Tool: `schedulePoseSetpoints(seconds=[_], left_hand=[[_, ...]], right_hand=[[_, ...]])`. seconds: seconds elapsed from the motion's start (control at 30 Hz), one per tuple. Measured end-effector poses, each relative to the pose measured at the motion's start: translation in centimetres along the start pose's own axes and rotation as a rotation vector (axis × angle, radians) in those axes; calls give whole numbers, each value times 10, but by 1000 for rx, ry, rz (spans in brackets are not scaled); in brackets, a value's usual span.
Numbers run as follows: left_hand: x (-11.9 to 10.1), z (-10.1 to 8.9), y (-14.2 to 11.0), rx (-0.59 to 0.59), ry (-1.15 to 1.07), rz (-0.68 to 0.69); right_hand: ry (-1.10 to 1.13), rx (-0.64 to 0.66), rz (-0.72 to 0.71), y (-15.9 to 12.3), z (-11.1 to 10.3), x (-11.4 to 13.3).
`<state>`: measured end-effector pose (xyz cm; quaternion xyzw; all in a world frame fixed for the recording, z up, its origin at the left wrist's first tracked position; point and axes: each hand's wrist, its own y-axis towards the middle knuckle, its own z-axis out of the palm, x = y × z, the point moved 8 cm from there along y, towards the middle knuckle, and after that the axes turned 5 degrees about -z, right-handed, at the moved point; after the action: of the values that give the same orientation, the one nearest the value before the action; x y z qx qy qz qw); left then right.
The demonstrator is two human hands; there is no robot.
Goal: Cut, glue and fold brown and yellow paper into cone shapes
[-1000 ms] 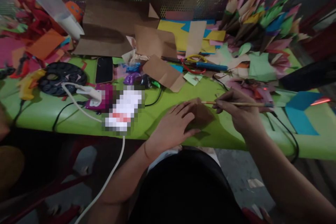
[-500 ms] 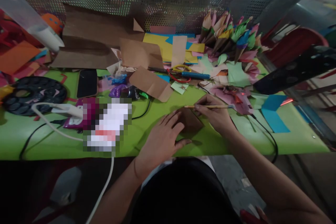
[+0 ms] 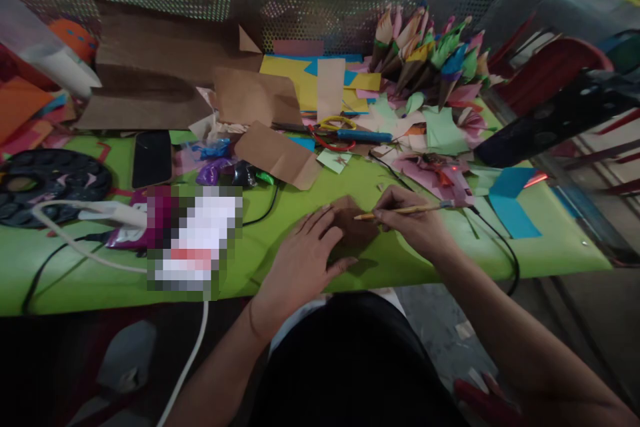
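Pinching a pencil (image 3: 415, 209) near its sharpened tip, the right hand (image 3: 413, 221) is aiming it at a small piece of brown paper (image 3: 355, 232), which is lying just left of that hand on the green tabletop (image 3: 400, 261). The left hand (image 3: 306, 255) is resting across the paper's left side, fingers extended, gripping nothing. No drawn line is showing, so this piece seems barely begun; beyond the right hand, coloured paper cones (image 3: 433, 60) are clustering, apparently finished.
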<state>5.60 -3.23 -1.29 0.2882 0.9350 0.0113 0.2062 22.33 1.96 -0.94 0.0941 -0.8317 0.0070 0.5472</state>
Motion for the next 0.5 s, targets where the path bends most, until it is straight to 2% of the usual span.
schedulePoseSetpoints(seconds=[0.23,0.37,0.5], left_hand=[[2,0,0,13,-33,1],[3,-3,-3,8,-16,-35],[2,-7,-5,10,32,-10]], right_hand=[[5,10,54,-22,-6,-1],[10,10,52,-29,-9,-2],[38,23,62,-32,-11,-1]])
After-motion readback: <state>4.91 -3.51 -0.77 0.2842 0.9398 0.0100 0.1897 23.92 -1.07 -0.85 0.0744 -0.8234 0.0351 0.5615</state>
